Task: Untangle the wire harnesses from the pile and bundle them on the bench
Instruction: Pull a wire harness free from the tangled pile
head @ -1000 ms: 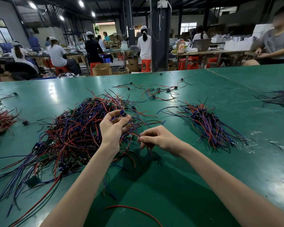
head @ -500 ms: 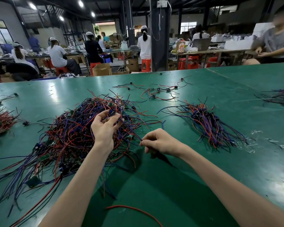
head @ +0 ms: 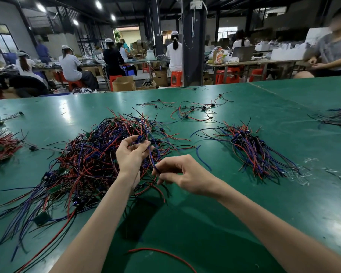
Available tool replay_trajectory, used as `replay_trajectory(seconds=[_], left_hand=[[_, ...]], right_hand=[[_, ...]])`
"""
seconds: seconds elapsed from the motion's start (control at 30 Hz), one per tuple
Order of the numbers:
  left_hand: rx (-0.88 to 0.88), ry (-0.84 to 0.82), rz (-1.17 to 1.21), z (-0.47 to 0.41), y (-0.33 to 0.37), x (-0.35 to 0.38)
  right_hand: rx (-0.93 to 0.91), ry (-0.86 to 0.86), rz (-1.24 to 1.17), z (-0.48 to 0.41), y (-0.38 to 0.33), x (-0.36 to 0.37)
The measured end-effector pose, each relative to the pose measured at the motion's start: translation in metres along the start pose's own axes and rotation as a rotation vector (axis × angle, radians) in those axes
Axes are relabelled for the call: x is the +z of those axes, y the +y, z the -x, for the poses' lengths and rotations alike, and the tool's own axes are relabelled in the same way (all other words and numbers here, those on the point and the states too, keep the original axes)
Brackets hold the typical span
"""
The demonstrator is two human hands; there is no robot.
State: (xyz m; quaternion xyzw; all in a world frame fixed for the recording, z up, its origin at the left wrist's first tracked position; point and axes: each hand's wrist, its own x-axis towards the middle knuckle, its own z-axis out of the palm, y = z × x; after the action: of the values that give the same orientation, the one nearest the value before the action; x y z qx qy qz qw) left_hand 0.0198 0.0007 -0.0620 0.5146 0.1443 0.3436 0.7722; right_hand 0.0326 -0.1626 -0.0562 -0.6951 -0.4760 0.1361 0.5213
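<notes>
A big tangled pile of red, blue and black wire harnesses (head: 83,164) lies on the green bench (head: 215,223), left of centre. Over the pile's right side my left hand (head: 131,154) pinches the blue connector end of one harness (head: 150,154) between thumb and fingertips. My right hand (head: 182,174), just right of the pile, pinches that harness's blue wires lower down. A sorted bundle of harnesses (head: 252,150) lies to the right, apart from both hands.
Loose harnesses (head: 191,112) lie scattered at the far middle. A red wire pile (head: 0,148) sits at the left edge, another bundle (head: 337,117) at the far right. One red wire (head: 161,255) lies near me. Clear plastic scraps (head: 299,174) lie beside the sorted bundle. Seated people work beyond the bench.
My left hand dipped into the pile, then rose again with a connector end pinched. My right hand stayed beside the pile, sliding along the blue wires.
</notes>
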Motion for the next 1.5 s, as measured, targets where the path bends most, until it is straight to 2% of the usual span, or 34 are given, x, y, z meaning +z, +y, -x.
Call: replay_trajectory(seconds=[0.13,0.23,0.33,0.43,0.5,0.57,0.67,0.83,1.23,1.3,1.5], left_hand=[[-0.02,0.012,-0.034,0.002,-0.004,0.0],[-0.021,0.032,-0.068,0.001,-0.005,-0.001],[-0.043,0.084,-0.007,-0.001,-0.002,-0.004],[-0.051,0.068,0.047,-0.001,0.002,-0.004],[-0.048,0.043,0.055,0.002,0.003,-0.001],[-0.062,0.008,0.079,0.004,0.004,0.002],[-0.084,-0.021,0.124,0.005,0.004,0.004],[-0.095,0.023,0.142,0.0,0.005,-0.003],[-0.136,-0.005,0.178,0.006,0.004,0.004],[-0.151,-0.036,0.192,0.01,0.004,0.008],[-0.169,-0.13,0.097,0.026,-0.007,0.022]], right_hand=[[0.002,0.076,-0.009,0.0,0.0,-0.003],[0.081,0.065,-0.032,0.0,-0.001,-0.006],[0.329,0.035,-0.126,-0.003,0.001,-0.006],[0.603,0.055,-0.294,-0.006,0.006,-0.009],[0.695,0.079,-0.333,-0.006,0.009,-0.014],[0.729,0.146,-0.24,-0.006,0.014,-0.017],[0.699,0.191,-0.079,-0.004,0.02,-0.019],[0.59,-0.121,-0.16,-0.004,0.013,-0.028],[0.541,-0.35,-0.157,0.004,0.007,-0.073],[0.563,-0.293,-0.189,0.006,0.005,-0.086],[0.408,0.119,-0.252,-0.005,0.012,-0.058]])
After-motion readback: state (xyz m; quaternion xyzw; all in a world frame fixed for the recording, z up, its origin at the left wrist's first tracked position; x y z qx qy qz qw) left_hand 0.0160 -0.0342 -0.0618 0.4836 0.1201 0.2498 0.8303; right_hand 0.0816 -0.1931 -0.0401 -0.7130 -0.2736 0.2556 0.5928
